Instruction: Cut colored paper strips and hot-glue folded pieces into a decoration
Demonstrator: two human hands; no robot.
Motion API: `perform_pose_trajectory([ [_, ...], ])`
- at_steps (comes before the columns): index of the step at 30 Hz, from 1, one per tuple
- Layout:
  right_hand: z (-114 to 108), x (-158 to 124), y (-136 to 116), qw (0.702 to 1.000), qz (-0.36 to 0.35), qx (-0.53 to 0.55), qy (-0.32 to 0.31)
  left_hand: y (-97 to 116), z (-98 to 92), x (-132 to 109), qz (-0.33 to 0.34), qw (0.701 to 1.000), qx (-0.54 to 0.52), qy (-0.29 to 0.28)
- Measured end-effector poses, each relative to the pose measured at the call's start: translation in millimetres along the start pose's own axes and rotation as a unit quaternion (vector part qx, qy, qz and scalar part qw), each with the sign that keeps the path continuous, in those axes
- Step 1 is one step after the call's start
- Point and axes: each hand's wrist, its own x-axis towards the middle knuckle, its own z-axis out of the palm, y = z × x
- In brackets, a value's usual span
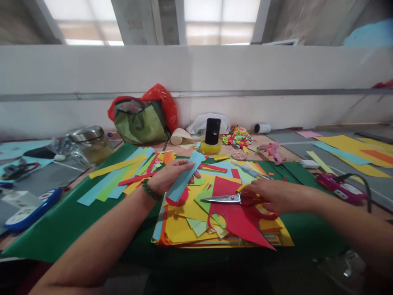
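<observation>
Left hand (167, 174) pinches a light blue paper strip (184, 177) between thumb and fingers, held tilted above the stack of coloured paper sheets (184, 225). Right hand (273, 196) is closed around the red handles of the scissors (229, 199), blades shut and pointing toward the strip, resting over a red cut sheet (242, 221) on that stack. The stack lies on green paper (61, 229) covering the desk; a pink glue gun (273, 150) sits beyond the stack. In judgement, a clean cut calls for holding the strip taut, opening the blades fully and keeping fingers clear of the line.
</observation>
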Motion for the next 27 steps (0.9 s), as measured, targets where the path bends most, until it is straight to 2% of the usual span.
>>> perform_pose_trajectory([
  [3, 16, -2, -2, 1.0, 0.018, 0.003, -0.014, 1, 2.8, 1, 0.005, 1.0, -0.01, 0.021],
  [6, 19, 3, -3, 0.999, 0.044, -0.002, 0.017, 3, 4.0, 1, -0.002, 0.999, -0.007, 0.05],
  [10, 15, -6, 7, 0.994, 0.021, 0.062, 0.091, 6, 2.1, 0, -0.001, 0.996, -0.012, 0.085],
  [14, 15, -22, 15, 0.959, 0.021, 0.202, 0.199, 6, 2.7, 0, 0.015, 0.996, -0.022, 0.085],
  [16, 16, -27, 12, 0.93, 0.02, 0.289, 0.224, 3, 5.1, 0, 0.013, 0.997, -0.029, 0.076],
  [18, 17, -30, 4, 0.901, 0.003, 0.381, 0.21, 0, 7.8, 0, 0.009, 0.998, -0.033, 0.061],
  [22, 14, -30, -19, 0.858, -0.064, 0.496, 0.116, -4, 9.8, -2, 0.027, 0.999, -0.026, 0.037],
  [27, 13, -31, -41, 0.829, -0.021, 0.559, 0.002, -2, 8.7, -6, 0.055, 0.998, -0.041, 0.01],
])
